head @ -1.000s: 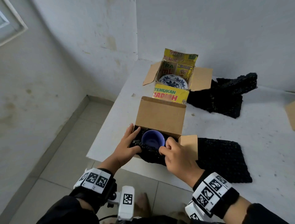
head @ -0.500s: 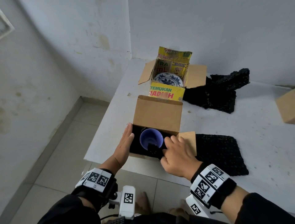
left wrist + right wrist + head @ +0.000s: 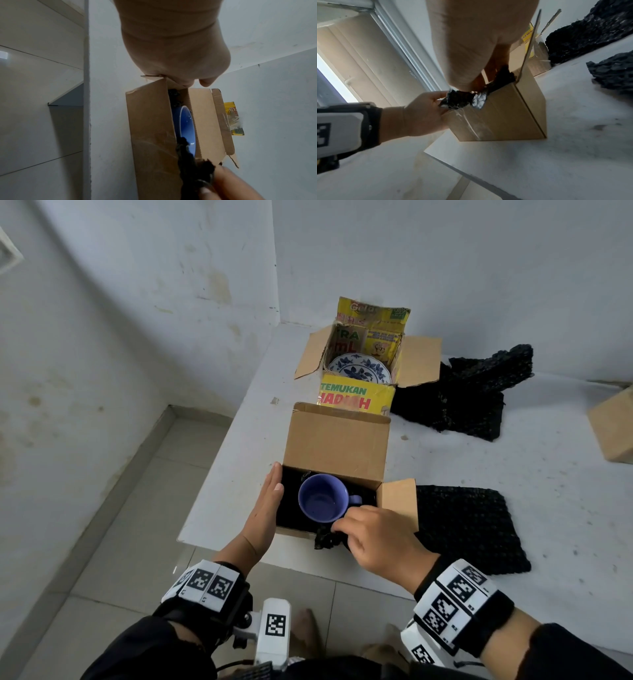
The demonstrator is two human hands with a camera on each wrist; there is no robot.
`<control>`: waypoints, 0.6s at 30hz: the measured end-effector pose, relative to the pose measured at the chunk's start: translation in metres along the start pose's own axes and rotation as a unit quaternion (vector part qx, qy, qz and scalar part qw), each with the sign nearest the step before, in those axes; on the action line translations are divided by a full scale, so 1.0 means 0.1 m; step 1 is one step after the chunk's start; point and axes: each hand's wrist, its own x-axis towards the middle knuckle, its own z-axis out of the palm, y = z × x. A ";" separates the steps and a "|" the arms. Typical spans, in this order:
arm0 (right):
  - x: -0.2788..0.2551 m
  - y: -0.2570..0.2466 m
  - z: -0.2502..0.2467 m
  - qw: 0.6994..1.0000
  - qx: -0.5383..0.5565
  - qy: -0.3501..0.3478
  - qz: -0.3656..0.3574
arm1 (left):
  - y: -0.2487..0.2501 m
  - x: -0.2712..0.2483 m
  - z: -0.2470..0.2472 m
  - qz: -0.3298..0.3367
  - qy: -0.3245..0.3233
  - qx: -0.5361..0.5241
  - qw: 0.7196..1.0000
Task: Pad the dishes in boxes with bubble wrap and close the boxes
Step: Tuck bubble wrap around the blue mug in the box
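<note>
A brown cardboard box stands open at the table's front edge, lined with black bubble wrap. A blue mug sits upright inside it, handle to the right. My left hand lies flat against the box's left side, fingers straight. My right hand pinches a tuft of the black bubble wrap that hangs over the box's front rim. The right wrist view shows that bubble wrap draped down the box front. Behind, a yellow printed box holds a blue-and-white plate.
A flat black bubble wrap sheet lies right of the near box. A crumpled black heap sits beside the yellow box. Another brown box shows at the right edge. The table's left edge drops to tiled floor.
My left hand has come out of the box and now lies flat on its left side. My right hand has drawn back to the front rim with wrap in its fingers; the mug's handle now shows.
</note>
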 end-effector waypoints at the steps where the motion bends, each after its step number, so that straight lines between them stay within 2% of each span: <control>1: 0.00 0.00 0.01 1.000 0.004 -0.022 0.008 | 0.00 0.00 -0.01 -0.002 0.001 -0.007 1.000; 4: -0.01 -0.07 -0.01 0.996 -0.004 -0.080 0.031 | -0.01 0.01 0.00 -0.004 0.001 -0.022 1.000; 7: 0.01 -0.09 -0.03 0.993 -0.033 -0.103 0.053 | -0.02 0.01 0.01 -0.002 0.005 -0.032 0.999; 12: 0.10 -0.21 -0.01 0.969 -0.047 -0.203 0.131 | -0.08 0.03 -0.02 0.002 -0.004 -0.037 0.999; 14: 0.12 -0.24 0.04 0.966 -0.051 -0.208 0.144 | -0.09 0.04 -0.02 0.005 -0.001 -0.035 0.999; 18: 0.08 -0.21 0.04 0.977 -0.023 -0.161 0.137 | -0.07 0.03 -0.01 0.007 0.005 -0.030 1.000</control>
